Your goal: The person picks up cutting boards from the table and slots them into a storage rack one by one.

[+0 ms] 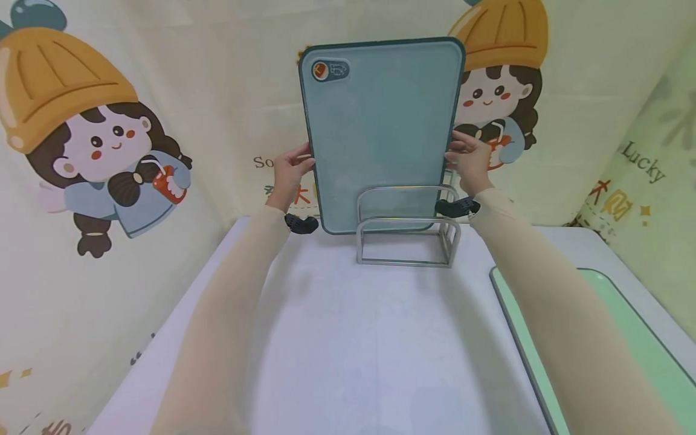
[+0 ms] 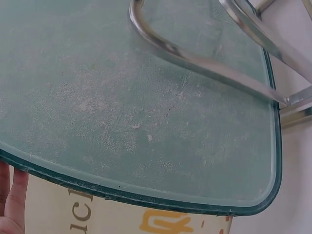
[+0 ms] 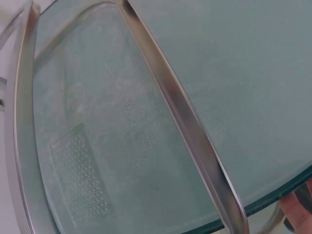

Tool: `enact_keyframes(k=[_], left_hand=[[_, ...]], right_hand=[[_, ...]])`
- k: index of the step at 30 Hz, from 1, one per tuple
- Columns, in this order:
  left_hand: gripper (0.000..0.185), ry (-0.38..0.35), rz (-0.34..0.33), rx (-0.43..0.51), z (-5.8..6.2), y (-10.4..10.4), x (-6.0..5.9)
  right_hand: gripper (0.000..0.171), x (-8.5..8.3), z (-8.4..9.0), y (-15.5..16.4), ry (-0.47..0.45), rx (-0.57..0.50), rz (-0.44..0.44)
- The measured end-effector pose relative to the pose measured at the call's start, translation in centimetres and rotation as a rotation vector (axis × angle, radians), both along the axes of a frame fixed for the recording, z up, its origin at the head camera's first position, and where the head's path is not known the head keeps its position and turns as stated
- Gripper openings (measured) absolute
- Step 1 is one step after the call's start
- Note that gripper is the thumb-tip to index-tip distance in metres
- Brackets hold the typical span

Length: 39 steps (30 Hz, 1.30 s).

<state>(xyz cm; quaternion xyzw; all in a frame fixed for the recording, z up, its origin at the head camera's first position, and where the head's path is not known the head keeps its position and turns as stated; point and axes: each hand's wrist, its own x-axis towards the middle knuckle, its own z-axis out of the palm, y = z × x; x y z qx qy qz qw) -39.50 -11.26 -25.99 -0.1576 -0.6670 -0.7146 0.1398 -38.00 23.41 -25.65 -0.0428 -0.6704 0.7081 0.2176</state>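
**A:** From the head camera, what have you got there?

**B:** I'm holding the teal cutting board (image 1: 380,133) upright, my left hand (image 1: 292,166) pinching its left edge and my right hand (image 1: 469,158) pinching its right edge, fingers curled round the rim on each side. Gripping both long edges keeps it from tipping. Its lower end stands behind the front loop of the metal rack (image 1: 406,226), so the board is above and partly inside the rack. The rack stands on the white surface (image 1: 348,338), and a pale green tray (image 1: 625,338) lies well to the right of the rack.

**A:** And the left wrist view?

**B:** There the cutting board (image 2: 146,107) fills the frame, with the rack (image 2: 204,63) wires crossing in front of it. Only a sliver of my left hand (image 2: 12,204) shows at the board's edge, touching it; I cannot tell from this view how my fingers close.

**A:** The right wrist?

**B:** The cutting board (image 3: 219,87) again, seen through the loops of the rack (image 3: 180,117). One loop crosses the board's face, so the board sits behind that loop. My right hand (image 3: 300,214) shows just at the board's rim, at the corner of the frame, holding the edge to steady it against the rack.
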Motion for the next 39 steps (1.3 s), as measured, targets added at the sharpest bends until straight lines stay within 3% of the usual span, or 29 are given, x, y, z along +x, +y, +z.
enact_keyframes(k=[15, 28, 39], left_hand=[[0.039, -0.021, -0.025, -0.027, 0.1, 2.0, -0.7], [0.038, 0.011, -0.065, -0.001, 0.1, 3.4, -0.8], [0.039, -0.032, -0.070, 0.012, 0.1, 4.3, -0.9]], right_hand=[[0.048, 0.5, 0.2, 2.4, 0.009, -0.091, 0.009], [0.048, 0.8, 0.0, 3.6, 0.037, -0.049, -0.036], [0.046, 1.1, 0.1, 4.4, 0.024, -0.043, -0.041]])
